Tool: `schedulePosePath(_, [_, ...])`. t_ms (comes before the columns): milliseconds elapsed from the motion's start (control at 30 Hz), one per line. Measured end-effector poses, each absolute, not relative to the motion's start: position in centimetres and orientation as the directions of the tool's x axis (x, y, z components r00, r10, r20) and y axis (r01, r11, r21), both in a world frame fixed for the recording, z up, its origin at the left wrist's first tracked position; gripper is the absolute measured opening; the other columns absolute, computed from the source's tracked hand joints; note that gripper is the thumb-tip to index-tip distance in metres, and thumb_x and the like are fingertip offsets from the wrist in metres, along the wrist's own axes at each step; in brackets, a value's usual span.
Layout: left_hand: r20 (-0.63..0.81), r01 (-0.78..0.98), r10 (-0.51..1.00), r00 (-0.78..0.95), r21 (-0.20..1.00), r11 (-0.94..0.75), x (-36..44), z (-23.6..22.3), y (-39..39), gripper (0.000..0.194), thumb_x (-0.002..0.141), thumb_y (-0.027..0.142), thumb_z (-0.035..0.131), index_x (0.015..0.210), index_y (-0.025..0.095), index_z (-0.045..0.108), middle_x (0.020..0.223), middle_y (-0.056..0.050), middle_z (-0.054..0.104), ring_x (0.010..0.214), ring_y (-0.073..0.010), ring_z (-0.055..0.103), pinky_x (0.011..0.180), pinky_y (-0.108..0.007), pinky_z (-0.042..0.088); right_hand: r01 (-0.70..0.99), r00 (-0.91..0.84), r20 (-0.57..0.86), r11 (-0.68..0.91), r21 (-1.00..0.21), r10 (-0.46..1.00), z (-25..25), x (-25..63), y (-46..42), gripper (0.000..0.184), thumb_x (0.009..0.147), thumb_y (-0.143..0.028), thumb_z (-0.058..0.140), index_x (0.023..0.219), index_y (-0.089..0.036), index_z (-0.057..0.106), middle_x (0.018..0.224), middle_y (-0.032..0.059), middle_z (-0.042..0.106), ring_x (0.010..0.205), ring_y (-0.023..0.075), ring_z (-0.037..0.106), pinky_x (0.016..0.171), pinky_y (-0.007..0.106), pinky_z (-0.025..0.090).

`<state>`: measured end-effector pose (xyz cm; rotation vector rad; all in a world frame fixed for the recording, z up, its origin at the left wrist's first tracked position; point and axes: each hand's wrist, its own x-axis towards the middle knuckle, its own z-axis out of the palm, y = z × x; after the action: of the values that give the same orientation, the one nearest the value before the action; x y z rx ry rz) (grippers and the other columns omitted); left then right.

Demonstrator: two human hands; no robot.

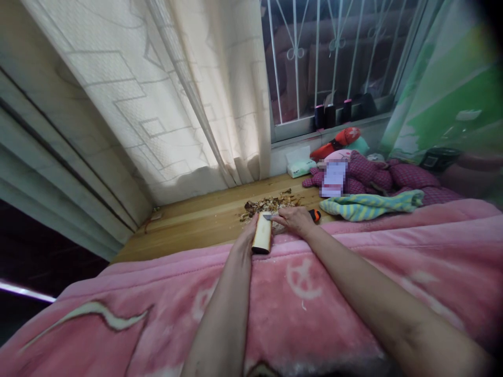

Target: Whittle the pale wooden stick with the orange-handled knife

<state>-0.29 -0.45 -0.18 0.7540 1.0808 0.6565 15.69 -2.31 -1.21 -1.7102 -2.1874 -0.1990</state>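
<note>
My left hand (pixel 247 238) grips a short pale block of wood (pixel 262 233), held upright over the edge of a pink blanket (pixel 314 293). My right hand (pixel 293 219) is closed round a knife with an orange handle (pixel 314 214). Its blade (pixel 269 217) lies across the top of the wood. A heap of brown wood shavings (pixel 271 203) sits on the wooden ledge (pixel 188 225) just beyond both hands.
A cream curtain (pixel 176 104) hangs at the left and a barred window (pixel 326 57) stands behind. A striped cloth (pixel 373 203), purple fabric (pixel 385 175), a tissue pack (pixel 301 166) and a red object (pixel 338 141) lie at the right.
</note>
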Motion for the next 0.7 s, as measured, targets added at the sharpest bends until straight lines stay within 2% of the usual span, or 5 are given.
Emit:
schedulePosePath(133, [-0.532, -0.098, 0.773, 0.346, 0.799, 0.593, -0.5, -0.3, -0.4, 0.053, 0.083, 0.055, 0.027, 0.069, 0.012, 0.054, 0.048, -0.007, 0.056, 0.039, -0.0141, 0.053, 0.04, -0.025, 0.043, 0.972, -0.17, 0.325, 0.213, -0.101, 0.93, -1.3, 16.4, -2.0, 0.059, 0.083, -0.062, 0.018, 0.086, -0.022, 0.062, 0.087, 0.0059, 0.067, 0.078, 0.0155, 0.059, 0.058, 0.023, 0.032])
schedulePosePath(267, [-0.506, -0.115, 0.759, 0.41, 0.797, 0.593, -0.9, -0.4, -0.4, 0.052, 0.083, 0.054, 0.028, 0.073, 0.011, 0.054, 0.052, -0.007, 0.057, 0.04, -0.0139, 0.054, 0.041, -0.025, 0.044, 0.993, 0.02, 0.31, 0.018, -0.119, 0.951, -1.2, 17.4, -2.0, 0.055, 0.086, -0.057, 0.019, 0.088, -0.022, 0.061, 0.085, 0.0066, 0.067, 0.078, 0.0172, 0.06, 0.06, 0.025, 0.034])
schedulePosePath(333, [-0.493, -0.123, 0.762, 0.42, 0.801, 0.586, -1.0, -0.5, -0.4, 0.052, 0.083, 0.054, 0.028, 0.076, 0.01, 0.055, 0.053, -0.008, 0.058, 0.04, -0.0141, 0.054, 0.041, -0.025, 0.044, 0.991, 0.057, 0.326, -0.015, -0.131, 0.944, -1.0, 17.7, -2.1, 0.055, 0.085, -0.058, 0.019, 0.089, -0.022, 0.061, 0.085, 0.0071, 0.067, 0.077, 0.0169, 0.06, 0.06, 0.025, 0.034])
schedulePosePath(500, [-0.491, -0.156, 0.774, 0.4, 0.796, 0.585, -0.9, -0.7, -0.1, 0.051, 0.082, 0.055, 0.032, 0.079, 0.01, 0.056, 0.052, -0.008, 0.058, 0.04, -0.0146, 0.054, 0.04, -0.025, 0.043, 0.983, -0.056, 0.357, 0.115, -0.146, 0.932, -0.7, 16.7, -2.4, 0.056, 0.086, -0.058, 0.02, 0.087, -0.021, 0.062, 0.084, 0.0063, 0.067, 0.077, 0.0155, 0.059, 0.061, 0.023, 0.033])
schedulePosePath(700, [-0.506, -0.156, 0.783, 0.362, 0.795, 0.586, -0.8, -0.7, 0.0, 0.052, 0.083, 0.054, 0.028, 0.068, 0.011, 0.054, 0.048, -0.007, 0.057, 0.037, -0.0149, 0.053, 0.038, -0.025, 0.043, 0.942, -0.255, 0.374, 0.316, -0.11, 0.892, -0.8, 15.5, -2.8, 0.057, 0.084, -0.06, 0.02, 0.084, -0.021, 0.063, 0.086, 0.0063, 0.065, 0.079, 0.0148, 0.058, 0.062, 0.023, 0.032])
